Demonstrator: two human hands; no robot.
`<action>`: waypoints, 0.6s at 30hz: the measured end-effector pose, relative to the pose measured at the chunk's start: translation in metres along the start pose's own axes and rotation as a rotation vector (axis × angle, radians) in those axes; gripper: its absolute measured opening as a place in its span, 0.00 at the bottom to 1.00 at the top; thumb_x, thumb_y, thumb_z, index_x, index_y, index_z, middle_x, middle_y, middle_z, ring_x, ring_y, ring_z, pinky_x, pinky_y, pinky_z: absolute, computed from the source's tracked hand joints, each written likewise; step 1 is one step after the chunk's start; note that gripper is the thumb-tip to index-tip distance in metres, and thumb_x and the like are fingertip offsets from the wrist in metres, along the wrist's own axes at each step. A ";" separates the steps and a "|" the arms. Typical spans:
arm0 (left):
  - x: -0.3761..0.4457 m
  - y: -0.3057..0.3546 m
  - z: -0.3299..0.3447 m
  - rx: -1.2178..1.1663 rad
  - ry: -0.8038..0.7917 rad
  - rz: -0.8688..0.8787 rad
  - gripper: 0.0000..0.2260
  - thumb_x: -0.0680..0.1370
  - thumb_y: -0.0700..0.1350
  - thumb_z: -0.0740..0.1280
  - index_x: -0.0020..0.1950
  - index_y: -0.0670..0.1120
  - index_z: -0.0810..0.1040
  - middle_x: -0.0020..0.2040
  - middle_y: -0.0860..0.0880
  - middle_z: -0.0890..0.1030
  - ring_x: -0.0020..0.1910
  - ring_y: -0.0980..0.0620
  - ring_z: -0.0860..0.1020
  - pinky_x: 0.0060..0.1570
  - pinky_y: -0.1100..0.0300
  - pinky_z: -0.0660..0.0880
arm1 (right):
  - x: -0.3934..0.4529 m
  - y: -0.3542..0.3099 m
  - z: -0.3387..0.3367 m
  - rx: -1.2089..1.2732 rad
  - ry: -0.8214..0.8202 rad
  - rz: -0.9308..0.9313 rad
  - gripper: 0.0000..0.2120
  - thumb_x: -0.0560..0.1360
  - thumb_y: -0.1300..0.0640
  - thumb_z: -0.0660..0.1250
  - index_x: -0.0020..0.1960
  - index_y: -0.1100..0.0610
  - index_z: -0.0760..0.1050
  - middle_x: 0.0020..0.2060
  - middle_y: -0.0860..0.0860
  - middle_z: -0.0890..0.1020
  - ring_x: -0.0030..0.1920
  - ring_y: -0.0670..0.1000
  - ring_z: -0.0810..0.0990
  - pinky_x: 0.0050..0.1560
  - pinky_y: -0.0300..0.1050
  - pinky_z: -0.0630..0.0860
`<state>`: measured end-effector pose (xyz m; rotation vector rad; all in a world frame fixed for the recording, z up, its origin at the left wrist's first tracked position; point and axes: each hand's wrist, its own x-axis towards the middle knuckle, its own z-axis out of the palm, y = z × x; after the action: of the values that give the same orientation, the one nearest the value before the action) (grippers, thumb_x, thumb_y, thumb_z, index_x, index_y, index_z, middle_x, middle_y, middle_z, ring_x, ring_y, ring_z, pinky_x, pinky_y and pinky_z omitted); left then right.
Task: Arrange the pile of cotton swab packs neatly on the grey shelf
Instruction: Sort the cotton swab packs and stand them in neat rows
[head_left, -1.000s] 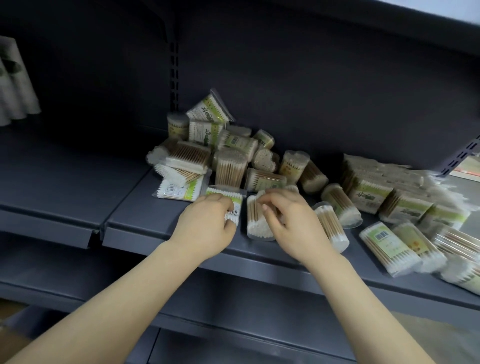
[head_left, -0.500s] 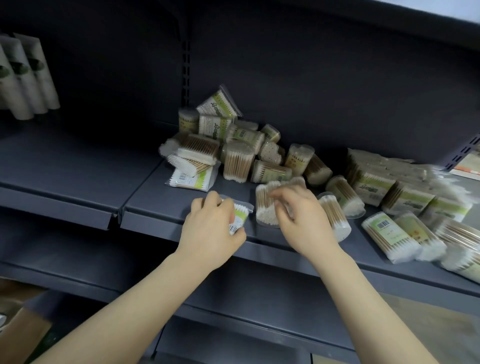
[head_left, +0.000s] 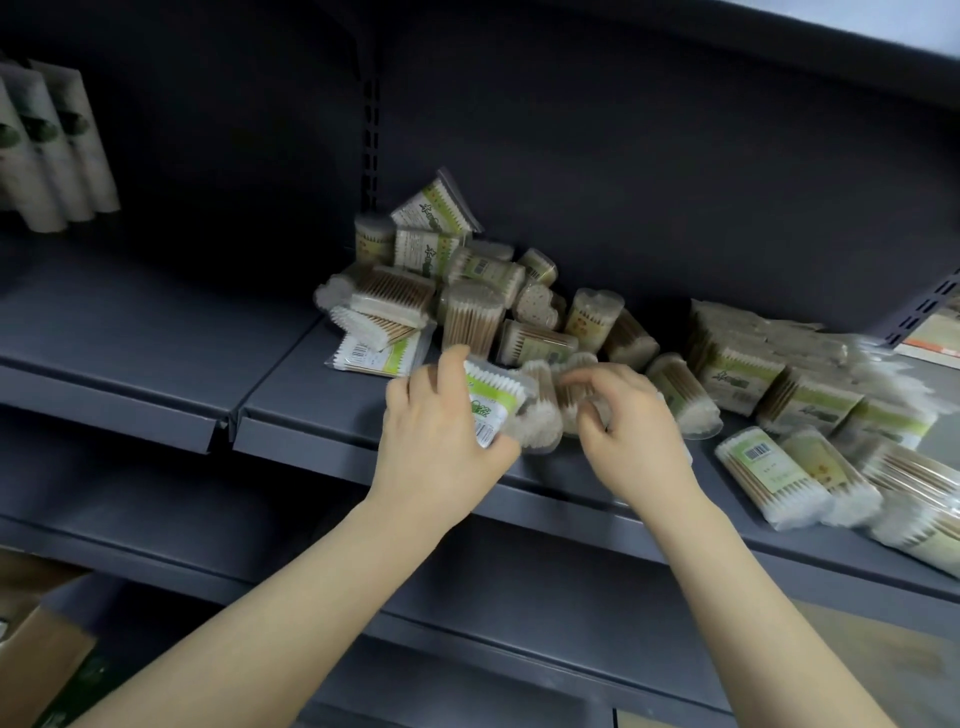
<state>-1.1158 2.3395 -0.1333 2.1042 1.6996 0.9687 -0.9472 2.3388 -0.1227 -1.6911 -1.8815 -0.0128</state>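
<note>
Grey shelf boards were loaded with a pile of swab packs at twelve o'clock. A flat pack was gripped by the left hand; a tub was pinched by the right hand.

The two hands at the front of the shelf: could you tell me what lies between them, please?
In the head view, clear tubs of cotton swabs lie between the left hand, which holds a flat green-labelled pack, and the right hand.

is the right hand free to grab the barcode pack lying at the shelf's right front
Probably yes. The right hand looks curled loosely over a tub without a firm grip, and the barcode pack lies on top near the shelf edge with nothing between them.
</note>
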 end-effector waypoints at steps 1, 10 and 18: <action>0.000 0.005 0.001 -0.030 0.004 0.009 0.35 0.70 0.52 0.66 0.72 0.48 0.55 0.65 0.47 0.67 0.60 0.46 0.62 0.59 0.59 0.59 | 0.001 0.002 -0.002 0.001 0.012 0.008 0.15 0.72 0.67 0.60 0.55 0.57 0.77 0.54 0.52 0.78 0.56 0.54 0.73 0.50 0.39 0.65; 0.000 0.031 0.020 -0.145 -0.045 0.044 0.36 0.69 0.51 0.69 0.72 0.51 0.55 0.63 0.48 0.63 0.58 0.47 0.65 0.56 0.59 0.63 | 0.001 0.036 -0.022 -0.040 0.086 0.101 0.15 0.71 0.68 0.60 0.54 0.58 0.77 0.51 0.55 0.79 0.54 0.55 0.75 0.48 0.41 0.67; 0.009 0.068 0.044 -0.116 -0.108 0.126 0.43 0.69 0.53 0.69 0.75 0.51 0.45 0.64 0.49 0.58 0.63 0.47 0.60 0.59 0.58 0.64 | -0.009 0.070 -0.048 -0.052 0.087 0.174 0.16 0.71 0.68 0.60 0.55 0.57 0.78 0.53 0.54 0.80 0.54 0.54 0.76 0.43 0.35 0.62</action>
<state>-1.0346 2.3381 -0.1226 2.1664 1.4396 0.9451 -0.8633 2.3246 -0.1135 -1.8537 -1.6793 -0.0649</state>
